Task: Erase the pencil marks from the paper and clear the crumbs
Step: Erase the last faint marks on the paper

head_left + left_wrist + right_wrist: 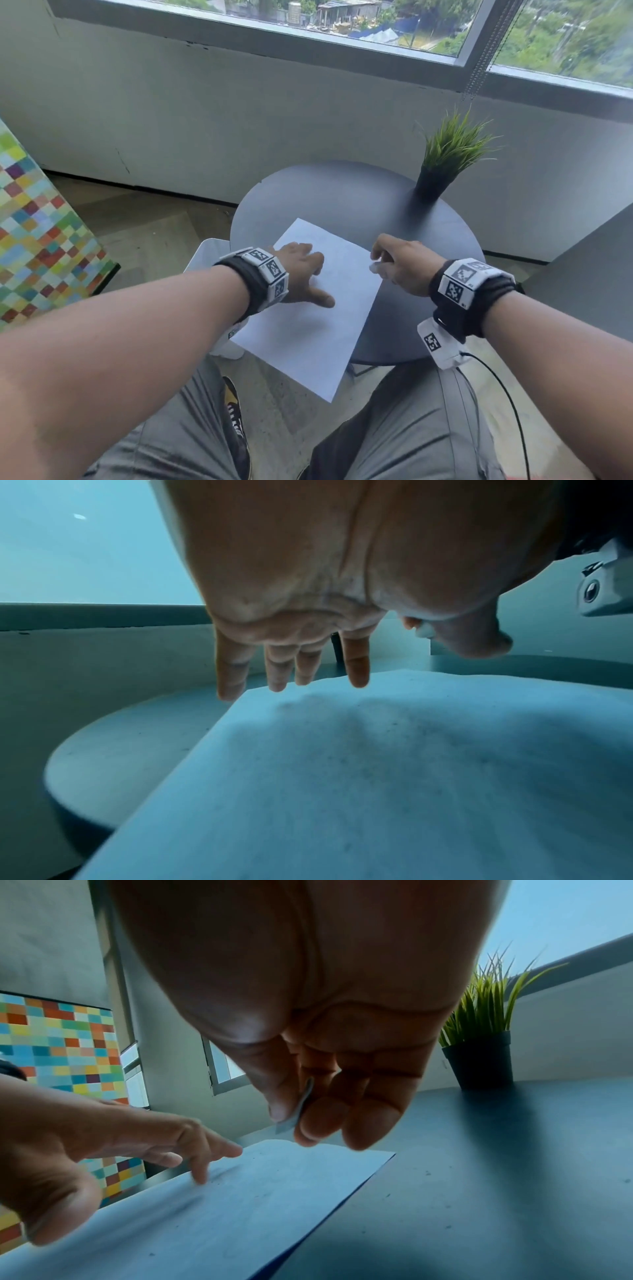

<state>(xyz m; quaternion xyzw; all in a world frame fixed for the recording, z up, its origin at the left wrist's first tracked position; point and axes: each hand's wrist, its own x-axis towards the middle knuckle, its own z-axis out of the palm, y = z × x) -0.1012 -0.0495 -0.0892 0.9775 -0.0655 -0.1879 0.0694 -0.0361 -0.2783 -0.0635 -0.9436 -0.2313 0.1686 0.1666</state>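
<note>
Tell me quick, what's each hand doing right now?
Left hand: open, fingers spread flat on the paper.
Right hand: pinching a small white eraser between thumb and fingers, above the paper's right edge.

Smooth white paper point(308, 329) lies on a matt dark-grey table point(342, 195).

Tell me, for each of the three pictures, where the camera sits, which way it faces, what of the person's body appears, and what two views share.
Head: worn high, facing forward and down at the round dark grey table and white paper sheet; both forearms and knees show.
Left wrist: under the left hand, facing along its straight fingers over the sheet.
Right wrist: under the right hand, which pinches a small white eraser; faces the sheet's edge and the left hand.
Shared: head and right wrist both show the green grass plant in a black pot.
</note>
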